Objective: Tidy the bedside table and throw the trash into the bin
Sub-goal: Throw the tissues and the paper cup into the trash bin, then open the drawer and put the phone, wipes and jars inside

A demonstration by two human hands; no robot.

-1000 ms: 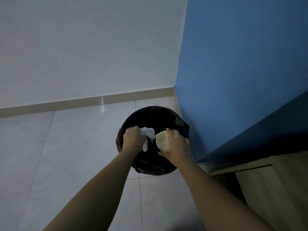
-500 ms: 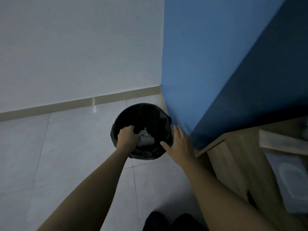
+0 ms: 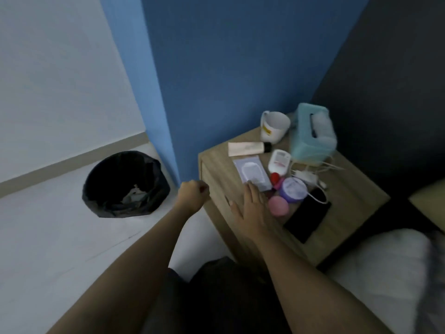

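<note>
hands over counter, trash in bin

the left hand (image 3: 191,196) hangs off the counter's (image 3: 349,201) left edge, its grip curled into an empty fist. the right hand (image 3: 250,210) lies flat on the counter top — grip spread wide, holding nothing, fingertips touching the wipes pack (image 3: 251,171) at 12 o'clock. a pink round item (image 3: 278,206) sits just beside it at 3 o'clock. the bin (image 3: 125,185) stands on the floor at 9 o'clock of the left hand, well apart — pale trash (image 3: 134,195) lies inside.
</note>
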